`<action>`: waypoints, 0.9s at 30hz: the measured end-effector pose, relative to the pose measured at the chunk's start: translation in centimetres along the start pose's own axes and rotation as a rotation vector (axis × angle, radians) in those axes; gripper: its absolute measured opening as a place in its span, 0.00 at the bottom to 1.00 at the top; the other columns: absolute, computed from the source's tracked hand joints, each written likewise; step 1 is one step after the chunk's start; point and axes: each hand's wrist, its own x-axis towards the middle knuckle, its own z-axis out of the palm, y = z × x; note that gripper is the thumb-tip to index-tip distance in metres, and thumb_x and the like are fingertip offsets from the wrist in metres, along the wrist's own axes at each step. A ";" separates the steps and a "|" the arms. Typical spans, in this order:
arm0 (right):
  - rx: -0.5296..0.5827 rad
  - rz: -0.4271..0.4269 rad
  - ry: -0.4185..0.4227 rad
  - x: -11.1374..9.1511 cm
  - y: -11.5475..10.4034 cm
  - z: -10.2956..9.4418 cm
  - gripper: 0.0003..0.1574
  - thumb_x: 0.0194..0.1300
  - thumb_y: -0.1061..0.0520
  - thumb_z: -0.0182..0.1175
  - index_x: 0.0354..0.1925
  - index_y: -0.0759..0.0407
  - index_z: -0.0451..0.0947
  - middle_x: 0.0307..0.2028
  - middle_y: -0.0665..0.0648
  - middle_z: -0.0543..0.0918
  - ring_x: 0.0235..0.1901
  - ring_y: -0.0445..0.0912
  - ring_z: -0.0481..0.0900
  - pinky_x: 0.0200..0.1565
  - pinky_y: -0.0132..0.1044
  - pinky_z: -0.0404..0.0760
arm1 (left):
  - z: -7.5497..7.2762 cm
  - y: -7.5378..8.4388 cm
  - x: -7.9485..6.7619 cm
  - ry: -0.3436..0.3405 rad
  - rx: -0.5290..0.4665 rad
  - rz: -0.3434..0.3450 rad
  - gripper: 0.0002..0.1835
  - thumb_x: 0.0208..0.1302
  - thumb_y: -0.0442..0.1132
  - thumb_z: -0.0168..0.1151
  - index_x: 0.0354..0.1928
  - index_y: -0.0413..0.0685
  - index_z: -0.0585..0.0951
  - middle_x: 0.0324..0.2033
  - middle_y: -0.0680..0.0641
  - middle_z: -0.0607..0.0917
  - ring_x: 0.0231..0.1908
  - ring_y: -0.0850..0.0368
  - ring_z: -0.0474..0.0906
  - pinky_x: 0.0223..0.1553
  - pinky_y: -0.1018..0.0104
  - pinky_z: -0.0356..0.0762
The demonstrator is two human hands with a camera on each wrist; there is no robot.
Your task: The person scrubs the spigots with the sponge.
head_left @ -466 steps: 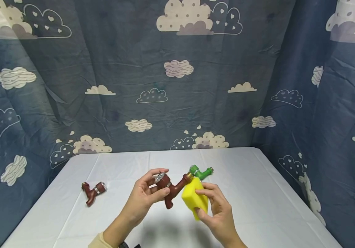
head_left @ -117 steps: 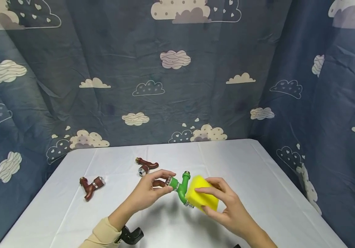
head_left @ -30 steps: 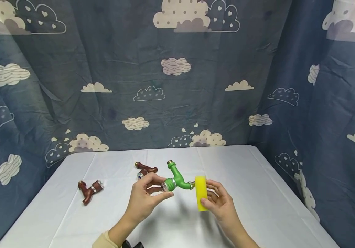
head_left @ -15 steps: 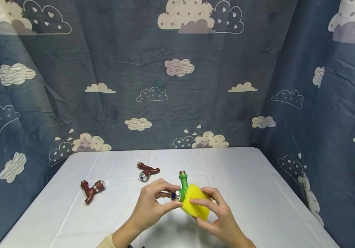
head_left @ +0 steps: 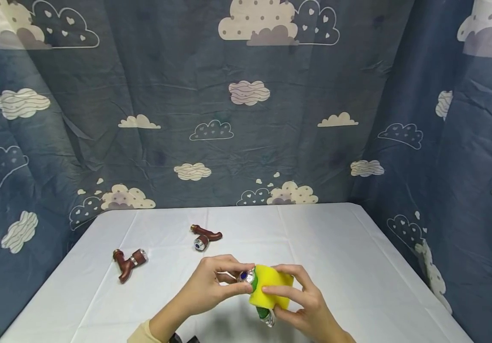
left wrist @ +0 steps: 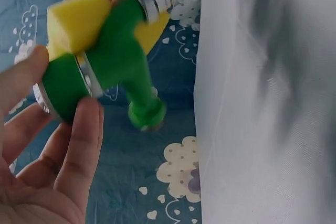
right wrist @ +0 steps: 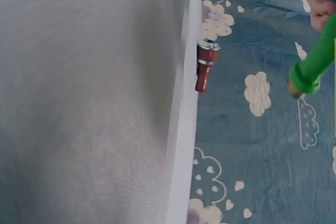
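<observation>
My left hand [head_left: 207,288] grips a green tap [left wrist: 118,45] by its chrome-capped knob, above the table. A yellow sponge [head_left: 271,278] is held by my right hand [head_left: 312,305], fingers on its near face and thumb below. The sponge wraps against the tap's body and hides most of it in the head view; a silver-tipped end shows beneath. In the left wrist view the tap's spout and threaded end stick out from the sponge [left wrist: 79,22]. Part of the green tap [right wrist: 317,61] enters the right wrist view at the right edge.
Two brown taps lie on the white-covered table [head_left: 357,276]: one brown tap [head_left: 128,264] at the left, another brown tap [head_left: 207,235] toward the back middle. A dark blue cloud-print curtain [head_left: 164,85] surrounds the table's back and sides.
Earlier my left hand held a brown tap, now lying at the back, and the green tap lay on the table. Since then the green tap has been picked up, turned and covered by the sponge.
</observation>
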 end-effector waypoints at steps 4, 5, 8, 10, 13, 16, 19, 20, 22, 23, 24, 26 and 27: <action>0.008 0.014 0.003 -0.1 -0.1 -0.2 0.31 0.56 0.67 0.75 0.58 0.51 0.87 0.62 0.65 0.77 0.63 0.47 0.78 0.73 0.26 0.74 | -0.7 0.0 -0.1 -0.069 -0.061 -0.012 0.18 0.71 0.39 0.74 0.60 0.43 0.89 0.45 0.40 0.90 0.44 0.65 0.87 0.49 0.65 0.92; 0.005 0.020 0.006 -0.1 -0.1 -0.2 0.35 0.51 0.70 0.76 0.58 0.51 0.87 0.62 0.65 0.78 0.63 0.47 0.78 0.73 0.26 0.74 | -0.8 0.0 -0.1 -0.088 -0.090 -0.005 0.18 0.71 0.38 0.73 0.60 0.41 0.88 0.45 0.38 0.90 0.43 0.65 0.87 0.49 0.64 0.92; -0.020 0.054 0.011 -0.1 -0.1 -0.3 0.40 0.46 0.71 0.76 0.58 0.49 0.88 0.63 0.63 0.78 0.62 0.46 0.78 0.73 0.25 0.73 | -1.2 0.1 -0.1 -0.151 -0.209 0.011 0.17 0.73 0.35 0.70 0.59 0.34 0.87 0.43 0.35 0.89 0.39 0.66 0.87 0.45 0.66 0.92; -0.032 0.074 0.015 -0.1 0.0 -0.4 0.41 0.45 0.71 0.76 0.58 0.48 0.88 0.63 0.62 0.79 0.62 0.45 0.78 0.73 0.24 0.72 | -1.3 0.2 -0.1 -0.195 -0.296 0.027 0.17 0.74 0.33 0.68 0.59 0.28 0.85 0.43 0.37 0.90 0.38 0.66 0.87 0.43 0.68 0.92; -0.032 0.089 0.030 -0.1 0.2 -0.3 0.42 0.44 0.72 0.75 0.58 0.49 0.88 0.62 0.62 0.79 0.61 0.46 0.78 0.71 0.23 0.73 | -1.4 0.4 0.0 -0.236 -0.381 0.044 0.17 0.75 0.32 0.66 0.59 0.25 0.83 0.44 0.48 0.90 0.38 0.67 0.86 0.42 0.72 0.89; 0.004 0.109 0.037 -0.1 0.4 -0.2 0.42 0.44 0.74 0.75 0.59 0.50 0.87 0.61 0.63 0.80 0.60 0.46 0.79 0.69 0.23 0.74 | -1.6 0.5 -0.1 -0.255 -0.434 0.079 0.18 0.77 0.32 0.63 0.60 0.22 0.81 0.45 0.55 0.90 0.41 0.67 0.86 0.45 0.73 0.88; 0.086 0.192 0.018 -0.3 0.3 -0.1 0.41 0.48 0.75 0.74 0.59 0.51 0.87 0.61 0.61 0.80 0.60 0.43 0.79 0.67 0.23 0.77 | -1.9 0.6 -0.2 -0.257 -0.481 0.092 0.19 0.78 0.32 0.61 0.60 0.20 0.79 0.47 0.56 0.91 0.43 0.67 0.86 0.48 0.73 0.88; 0.135 0.232 0.007 -0.4 0.3 -0.1 0.40 0.50 0.76 0.74 0.60 0.52 0.86 0.61 0.60 0.80 0.61 0.42 0.79 0.67 0.23 0.77 | -1.9 0.5 -0.3 -0.256 -0.496 0.097 0.19 0.79 0.33 0.61 0.61 0.20 0.78 0.48 0.56 0.90 0.44 0.67 0.86 0.49 0.72 0.88; 0.259 0.345 -0.012 -0.4 0.1 -0.1 0.38 0.55 0.76 0.72 0.62 0.54 0.84 0.62 0.57 0.81 0.63 0.39 0.79 0.67 0.25 0.79 | -1.9 0.5 -0.3 -0.250 -0.522 0.101 0.19 0.79 0.33 0.60 0.61 0.21 0.78 0.50 0.55 0.90 0.46 0.67 0.86 0.50 0.72 0.88; 0.324 0.393 -0.021 -0.4 0.1 -0.1 0.36 0.58 0.76 0.71 0.63 0.56 0.83 0.63 0.55 0.81 0.63 0.39 0.80 0.66 0.26 0.80 | -1.9 0.5 -0.3 -0.243 -0.534 0.100 0.19 0.78 0.32 0.61 0.61 0.21 0.78 0.51 0.55 0.90 0.46 0.67 0.87 0.50 0.72 0.88; 0.403 0.457 -0.033 -0.5 0.0 -0.2 0.34 0.62 0.76 0.69 0.64 0.56 0.81 0.62 0.53 0.82 0.62 0.38 0.81 0.65 0.27 0.81 | -1.8 0.5 -0.3 -0.236 -0.545 0.102 0.18 0.77 0.31 0.62 0.61 0.22 0.78 0.52 0.55 0.90 0.47 0.66 0.87 0.50 0.72 0.88; 0.582 0.604 -0.059 -0.4 -0.1 -0.6 0.31 0.70 0.73 0.63 0.67 0.55 0.77 0.63 0.49 0.82 0.62 0.37 0.82 0.63 0.29 0.84 | -1.6 0.4 -0.3 -0.221 -0.563 0.105 0.18 0.75 0.29 0.63 0.60 0.22 0.78 0.53 0.53 0.90 0.49 0.65 0.87 0.50 0.72 0.89; 0.668 0.674 -0.067 -0.4 -0.1 -0.7 0.29 0.74 0.71 0.59 0.68 0.54 0.76 0.63 0.47 0.82 0.61 0.37 0.83 0.61 0.31 0.86 | -1.4 0.3 -0.3 -0.211 -0.568 0.106 0.18 0.73 0.27 0.65 0.59 0.22 0.78 0.54 0.53 0.89 0.50 0.64 0.87 0.50 0.71 0.89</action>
